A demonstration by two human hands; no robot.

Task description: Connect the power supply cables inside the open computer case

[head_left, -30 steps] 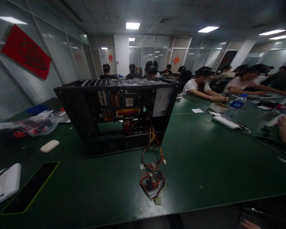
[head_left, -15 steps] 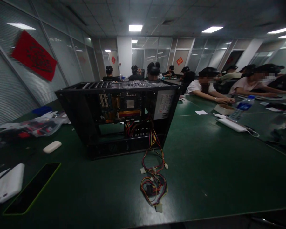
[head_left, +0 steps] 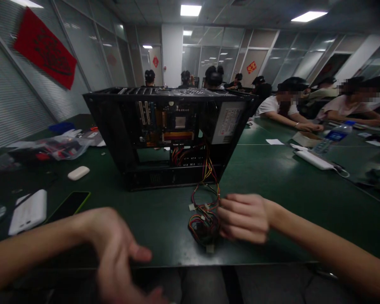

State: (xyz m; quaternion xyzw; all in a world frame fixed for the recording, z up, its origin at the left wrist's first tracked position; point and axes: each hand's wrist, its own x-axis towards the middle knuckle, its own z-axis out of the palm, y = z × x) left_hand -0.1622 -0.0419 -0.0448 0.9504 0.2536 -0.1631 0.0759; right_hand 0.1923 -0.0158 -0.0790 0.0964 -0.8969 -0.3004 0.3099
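Note:
An open black computer case (head_left: pixel 114 126) stands on the green table (head_left: pixel 288 198), showing its motherboard (head_left: pixel 169 122) and a labelled power supply (head_left: pixel 228 123). A bundle of coloured cables (head_left: pixel 202 213) spills from it onto the table. My right hand (head_left: pixel 244 217) lies at the bundle's right side with its fingers stretched out, their tips touching the wires. My left hand (head_left: pixel 114 249) hangs blurred over the table's near edge, fingers loose and thumb out, holding nothing.
Left of the case lie a white device (head_left: pixel 28 211), a dark phone with a green rim (head_left: pixel 70 204), a small white case (head_left: pixel 78 172) and plastic bags (head_left: pixel 61 145). At right are a power strip (head_left: pixel 313 160), a water bottle (head_left: pixel 331 139) and several seated people.
Both my arms have come into view from below. My right hand has reached the cable bundle. The camera has tilted down and moved closer to the table.

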